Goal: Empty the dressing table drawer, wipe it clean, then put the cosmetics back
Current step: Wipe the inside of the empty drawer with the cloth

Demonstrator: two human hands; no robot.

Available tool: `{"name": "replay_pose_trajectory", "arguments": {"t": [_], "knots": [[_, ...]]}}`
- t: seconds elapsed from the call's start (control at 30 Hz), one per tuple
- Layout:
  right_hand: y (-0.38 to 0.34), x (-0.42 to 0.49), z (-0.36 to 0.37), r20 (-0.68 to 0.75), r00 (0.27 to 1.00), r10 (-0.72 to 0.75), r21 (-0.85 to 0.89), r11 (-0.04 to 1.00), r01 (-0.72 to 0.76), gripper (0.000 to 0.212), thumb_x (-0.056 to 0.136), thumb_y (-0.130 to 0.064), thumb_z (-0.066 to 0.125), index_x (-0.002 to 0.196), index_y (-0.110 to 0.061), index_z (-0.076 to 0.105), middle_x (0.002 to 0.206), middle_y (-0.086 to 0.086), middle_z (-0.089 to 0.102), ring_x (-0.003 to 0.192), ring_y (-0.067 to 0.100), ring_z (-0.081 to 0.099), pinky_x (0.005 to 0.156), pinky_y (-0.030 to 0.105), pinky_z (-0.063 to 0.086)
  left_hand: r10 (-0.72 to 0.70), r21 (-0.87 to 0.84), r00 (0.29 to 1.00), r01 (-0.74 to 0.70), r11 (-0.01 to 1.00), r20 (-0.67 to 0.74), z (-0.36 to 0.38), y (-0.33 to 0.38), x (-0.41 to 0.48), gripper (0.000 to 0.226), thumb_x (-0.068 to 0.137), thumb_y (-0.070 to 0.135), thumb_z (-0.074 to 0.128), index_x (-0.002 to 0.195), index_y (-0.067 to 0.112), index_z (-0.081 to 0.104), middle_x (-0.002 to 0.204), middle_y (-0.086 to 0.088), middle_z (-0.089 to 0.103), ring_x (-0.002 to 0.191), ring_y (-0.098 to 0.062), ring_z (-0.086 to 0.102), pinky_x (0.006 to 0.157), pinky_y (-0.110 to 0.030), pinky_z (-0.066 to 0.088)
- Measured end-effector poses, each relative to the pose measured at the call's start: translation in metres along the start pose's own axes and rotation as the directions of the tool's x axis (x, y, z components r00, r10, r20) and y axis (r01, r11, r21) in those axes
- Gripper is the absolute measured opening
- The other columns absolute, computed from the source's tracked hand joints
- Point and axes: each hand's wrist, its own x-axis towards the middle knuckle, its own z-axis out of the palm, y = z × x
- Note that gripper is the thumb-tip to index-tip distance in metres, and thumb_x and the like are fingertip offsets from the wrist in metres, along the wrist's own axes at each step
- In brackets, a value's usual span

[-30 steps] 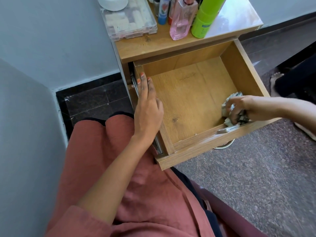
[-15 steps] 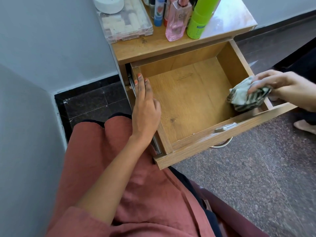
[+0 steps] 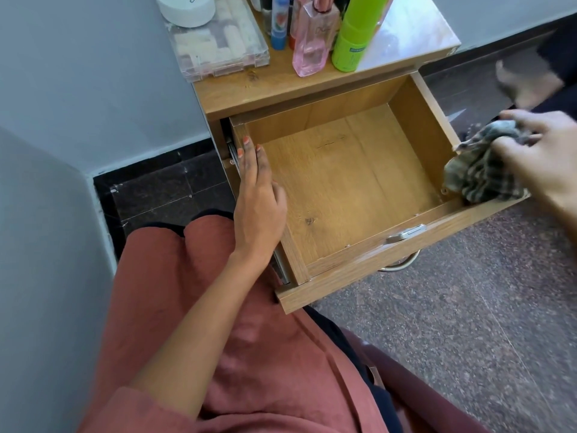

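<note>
The wooden drawer [image 3: 352,182] stands pulled out, with nothing inside it. My left hand [image 3: 257,201] rests flat, fingers straight, on the drawer's left wall. My right hand [image 3: 543,154] grips a crumpled grey checked cloth [image 3: 480,173] at the drawer's right front corner, over the rim. On the table top [image 3: 402,39] stand the cosmetics: a green bottle [image 3: 354,32], a pink perfume bottle [image 3: 312,42], a blue tube [image 3: 278,23], a white jar [image 3: 187,9] on a clear plastic box [image 3: 218,48].
A grey wall runs along the left and behind the table. Dark speckled floor lies to the right and in front. Another person's foot [image 3: 524,85] is on the floor at the upper right. My lap in a rust-red garment fills the lower frame.
My right hand has drawn the cloth from the drawer floor near the front up to the right front corner, at the rim. My left hand has stayed on the left wall.
</note>
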Motion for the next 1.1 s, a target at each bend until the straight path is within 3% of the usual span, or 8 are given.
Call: {"name": "replay_pose_trajectory", "arguments": {"t": [0.17, 0.27, 0.37, 0.57, 0.73, 0.83, 1.03, 1.1], "knots": [[-0.009, 0.002, 0.044, 0.062, 0.997, 0.042, -0.277, 0.96, -0.023, 0.038, 0.085, -0.014, 0.054, 0.12, 0.0, 0.051, 0.123, 0.027, 0.047, 0.116, 0.04, 0.041, 0.1, 0.04, 0.03, -0.007, 0.004, 1.0, 0.007, 1.0, 0.017, 0.002, -0.004, -0.001, 0.053, 0.095, 0.008, 0.034, 0.145, 0.005, 0.015, 0.157, -0.006, 0.001, 0.139, -0.009, -0.004, 0.105, -0.031, 0.041], [-0.007, 0.01, 0.061, 0.076, 0.996, 0.046, -0.389, 0.921, -0.013, 0.039, 0.088, -0.015, 0.051, 0.122, 0.001, 0.042, 0.125, 0.028, 0.039, 0.116, 0.044, 0.035, 0.094, 0.047, 0.032, 0.006, 0.016, 1.0, -0.006, 1.0, 0.014, 0.003, -0.004, -0.002, 0.053, 0.095, 0.007, 0.035, 0.145, 0.005, 0.017, 0.157, -0.006, 0.003, 0.143, -0.015, 0.001, 0.103, -0.019, 0.034], [-0.014, 0.023, 0.073, 0.051, 0.999, 0.012, -0.391, 0.92, 0.009, 0.04, 0.089, -0.017, 0.052, 0.122, 0.002, 0.04, 0.125, 0.027, 0.038, 0.115, 0.045, 0.035, 0.089, 0.053, 0.038, 0.009, 0.028, 1.0, -0.009, 1.0, 0.012, 0.004, -0.005, -0.001, 0.053, 0.095, 0.007, 0.035, 0.145, 0.005, 0.017, 0.157, -0.006, 0.003, 0.143, -0.015, 0.001, 0.1, -0.013, 0.029], [-0.041, 0.067, 0.097, -0.068, 0.998, -0.009, -0.23, 0.973, -0.007, 0.037, 0.085, -0.014, 0.054, 0.116, 0.003, 0.043, 0.124, 0.022, 0.043, 0.112, 0.036, 0.043, 0.095, 0.037, 0.035, -0.007, 0.011, 1.0, 0.007, 1.0, 0.015, 0.002, -0.004, -0.002, 0.053, 0.095, 0.007, 0.035, 0.145, 0.005, 0.016, 0.157, -0.006, 0.003, 0.134, -0.004, -0.006, 0.102, -0.031, 0.045], [-0.058, 0.089, 0.112, -0.154, 0.986, 0.066, -0.173, 0.981, -0.093, 0.029, 0.082, -0.013, 0.049, 0.105, 0.003, 0.055, 0.131, 0.015, 0.043, 0.114, 0.033, 0.047, 0.096, 0.033, 0.037, 0.014, 0.012, 1.0, -0.014, 1.0, -0.001, 0.001, -0.002, -0.001, 0.054, 0.095, 0.005, 0.036, 0.145, 0.004, 0.016, 0.156, -0.008, 0.004, 0.135, -0.007, -0.005, 0.088, 0.014, 0.011], [-0.062, 0.085, 0.119, -0.188, 0.98, 0.068, -0.243, 0.963, -0.113, 0.029, 0.084, -0.01, 0.044, 0.107, 0.002, 0.057, 0.132, 0.01, 0.045, 0.119, 0.031, 0.042, 0.096, 0.035, 0.038, 0.008, -0.006, 1.0, -0.008, 1.0, -0.011, 0.002, -0.004, -0.001, 0.054, 0.095, 0.005, 0.036, 0.145, 0.004, 0.016, 0.156, -0.008, 0.004, 0.135, -0.006, -0.005, 0.087, 0.015, 0.002], [-0.051, 0.075, 0.109, -0.016, 1.0, -0.015, -0.364, 0.931, 0.008, 0.037, 0.085, -0.019, 0.051, 0.115, 0.002, 0.049, 0.128, 0.017, 0.044, 0.119, 0.037, 0.039, 0.092, 0.048, 0.041, 0.016, 0.046, 1.0, -0.016, 0.999, -0.006, 0.001, -0.004, -0.002, 0.054, 0.095, 0.008, 0.036, 0.145, 0.006, 0.015, 0.157, -0.005, 0.002, 0.133, -0.004, -0.007, 0.091, 0.003, 0.013], [-0.041, 0.071, 0.1, 0.054, 0.997, -0.056, -0.337, 0.939, 0.071, 0.043, 0.083, -0.021, 0.057, 0.119, 0.0, 0.048, 0.127, 0.018, 0.043, 0.118, 0.038, 0.038, 0.092, 0.047, 0.041, 0.016, 0.041, 1.0, -0.016, 0.999, 0.0, 0.0, -0.004, -0.003, 0.054, 0.095, 0.008, 0.036, 0.145, 0.006, 0.015, 0.157, -0.006, 0.002, 0.135, -0.006, -0.005, 0.089, 0.004, 0.005]]}}
